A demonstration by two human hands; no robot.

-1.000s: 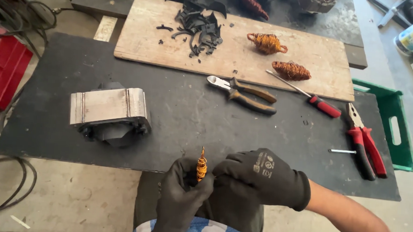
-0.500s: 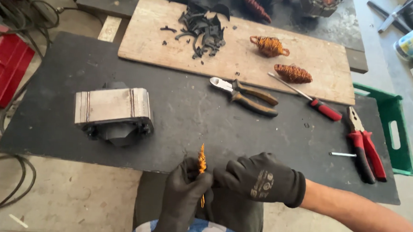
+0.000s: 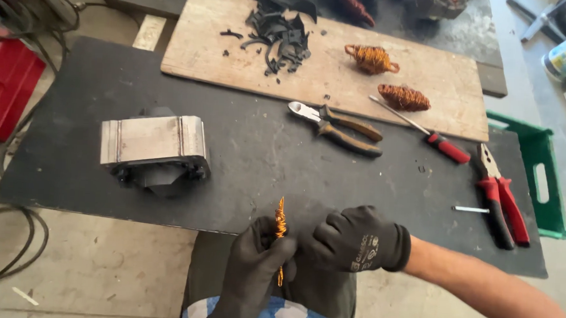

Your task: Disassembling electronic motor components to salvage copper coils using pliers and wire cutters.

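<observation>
Two gloved hands are bunched together at the near edge of the black mat point(image 3: 251, 144), right over the person's lap. The left hand point(image 3: 251, 267) is closed around a thin twisted bundle of copper wire point(image 3: 280, 225), holding it upright so the top pokes out above the glove and a short tail hangs below. The right hand point(image 3: 356, 239) is curled up against it from the side, fingertips pinching at the bundle near the middle, so both hands grip the same piece.

Looks to me like the wire is being twisted or squeezed into a tighter bundle, and it's mid-way: the strands look kinked, not as packed as the two wound coils point(image 3: 371, 58) up on the wooden board point(image 3: 429, 76). I'd guess the next move calls for a firm hold with the left while the right works along the length, since thin wire like that springs loose easily.

Everything else lies apart from the hands: the metal block point(image 3: 151, 142) to the left, the brown-handled cutters point(image 3: 336, 124) mid-mat, a red screwdriver point(image 3: 426, 133), red pliers point(image 3: 503, 199) far right, and black scraps point(image 3: 277, 33) on the board.
</observation>
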